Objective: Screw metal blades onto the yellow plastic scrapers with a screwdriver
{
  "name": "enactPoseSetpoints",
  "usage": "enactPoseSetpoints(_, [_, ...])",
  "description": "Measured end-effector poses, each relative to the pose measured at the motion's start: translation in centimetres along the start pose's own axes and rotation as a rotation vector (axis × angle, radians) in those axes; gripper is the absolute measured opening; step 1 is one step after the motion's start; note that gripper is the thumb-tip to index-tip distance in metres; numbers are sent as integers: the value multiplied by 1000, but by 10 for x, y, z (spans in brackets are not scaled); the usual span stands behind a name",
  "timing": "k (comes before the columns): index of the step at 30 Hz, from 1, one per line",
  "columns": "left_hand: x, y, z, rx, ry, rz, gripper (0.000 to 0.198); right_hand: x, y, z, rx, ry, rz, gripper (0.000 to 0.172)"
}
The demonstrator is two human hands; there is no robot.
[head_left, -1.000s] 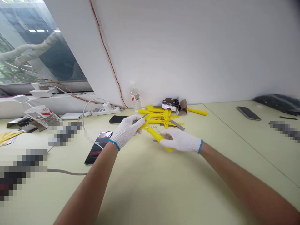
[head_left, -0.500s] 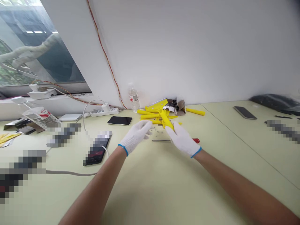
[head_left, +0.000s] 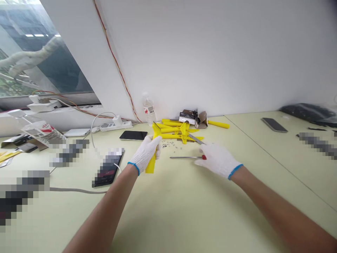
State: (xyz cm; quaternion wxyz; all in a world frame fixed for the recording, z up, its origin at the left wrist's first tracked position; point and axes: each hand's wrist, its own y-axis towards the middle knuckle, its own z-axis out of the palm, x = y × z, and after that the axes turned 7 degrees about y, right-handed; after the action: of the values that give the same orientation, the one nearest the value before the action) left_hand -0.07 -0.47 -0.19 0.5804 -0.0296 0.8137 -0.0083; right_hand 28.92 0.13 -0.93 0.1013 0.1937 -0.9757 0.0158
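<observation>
Gloved left hand [head_left: 145,153] closed round the handle of a yellow scraper [head_left: 150,166], held steeply tilted above the table [head_left: 168,211], so its broad head stands free at the top. Right hand [head_left: 217,160] lies over the red grip of a screwdriver [head_left: 184,157] resting flat on the table; whether it has closed on it cannot be told. Loose screws [head_left: 168,143] and a pile of yellow scrapers [head_left: 179,129] lie just beyond, within easy reach.
</observation>
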Motion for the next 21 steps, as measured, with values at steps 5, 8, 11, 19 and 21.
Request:
enactPoseSetpoints(5, [-7, -3, -12, -6, 70, -6, 39, -37, -1, 0, 127, 12, 10, 27])
enactPoseSetpoints(8, [-5, -9, -16, -30, 109, -3, 44, -40, -4, 3, 138, 83, -62, 21])
enactPoseSetpoints(11, [2, -16, -18, -50, 143, -14, 47, -43, -10, 5, 145, 168, -79, 27])
enactPoseSetpoints(19, [17, -20, -4, -84, 151, -35, 46, -42, -24, 10, 17, 368, -25, 38])
enactPoseSetpoints(21, [18, -19, 0, -88, 143, -39, 43, -39, -22, 12, -27, 346, 18, 38])
